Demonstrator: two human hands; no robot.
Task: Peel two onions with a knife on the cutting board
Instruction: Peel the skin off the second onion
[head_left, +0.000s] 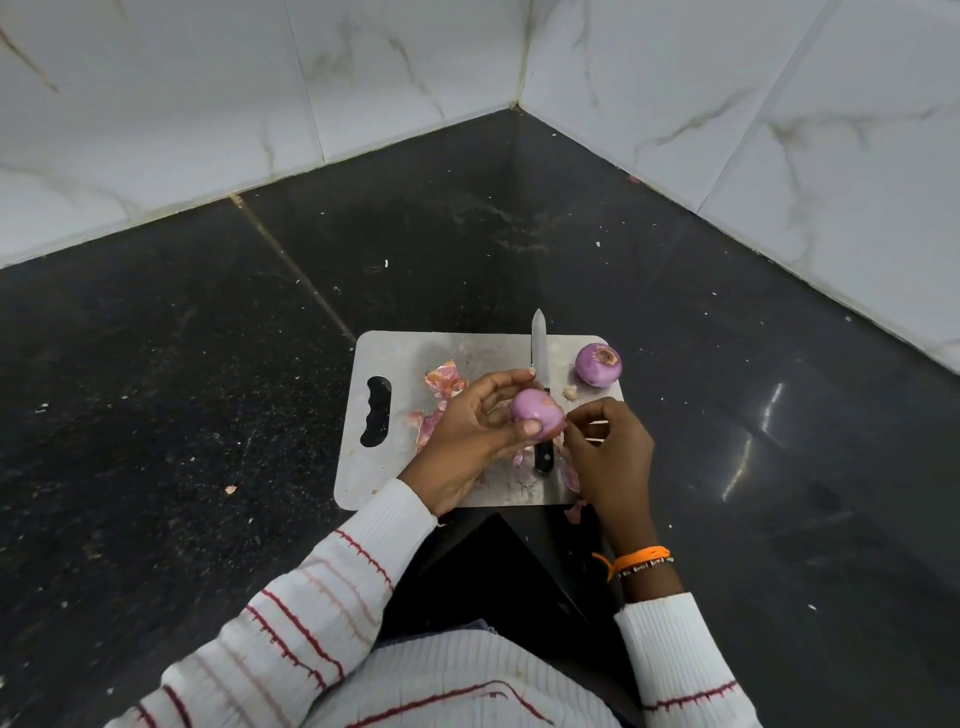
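— Where did the onions sit against that steel cutting board (400, 358)?

— One peeled purple onion (536, 412) was held just above the board's middle, in the left hand (475, 434). Fingers curled round its far side, thumb pressed on its near side. The second onion (598, 364) rested on the board's far right corner, well apart from both hands, its trimmed end facing up.

— And the right hand (610, 451)?

— Just beside the held onion, on its right. The fingertips were drawn together right at the onion's edge, as if pinching a bit of skin, though I couldn't make out what lay between them. An orange wristband (638, 560) sat on that wrist.

— The knife (540, 364)?

— Lying flat on the board, untouched, its tip poking past the far edge, its black handle toward the near edge and partly hidden under the held onion.

— Anything else?

— Onion peels (444, 378) lay scattered on the board, left of the knife, more under the hands. The board lay on a dark stone counter (208, 389), in a corner of white marbled tiles (156, 104).
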